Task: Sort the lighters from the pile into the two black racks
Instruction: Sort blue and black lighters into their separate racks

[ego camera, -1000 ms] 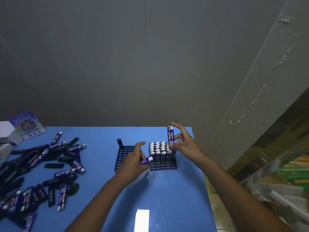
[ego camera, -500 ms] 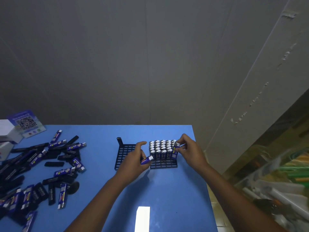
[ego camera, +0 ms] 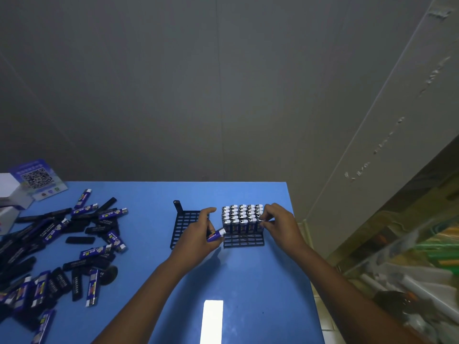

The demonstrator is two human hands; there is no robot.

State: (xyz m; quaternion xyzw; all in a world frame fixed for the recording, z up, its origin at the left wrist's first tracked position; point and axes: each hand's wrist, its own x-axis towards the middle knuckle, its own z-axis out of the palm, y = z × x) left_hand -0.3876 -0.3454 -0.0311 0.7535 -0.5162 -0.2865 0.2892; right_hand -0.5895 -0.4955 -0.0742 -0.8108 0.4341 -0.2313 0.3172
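Two black racks lie side by side on the blue table (ego camera: 248,281). The right rack (ego camera: 243,240) holds several upright blue lighters (ego camera: 239,216) with silver tops. The left rack (ego camera: 185,220) carries one black lighter (ego camera: 176,206) at its far corner. My left hand (ego camera: 198,235) holds a blue lighter (ego camera: 216,235) lying sideways between the racks. My right hand (ego camera: 279,223) pinches the top of a lighter (ego camera: 259,223) at the right rack's near right corner. A pile of blue and black lighters (ego camera: 62,247) covers the table's left part.
A card with a QR code (ego camera: 37,178) and white boxes (ego camera: 10,194) stand at the far left. A bright light patch (ego camera: 212,319) shows on the table near me. The table's right edge drops to a cluttered floor area (ego camera: 397,269). A grey wall stands behind.
My right hand brought a blue lighter down from above the right rack and pushed it into the rack's near right corner. My left hand stayed put with its lighter.
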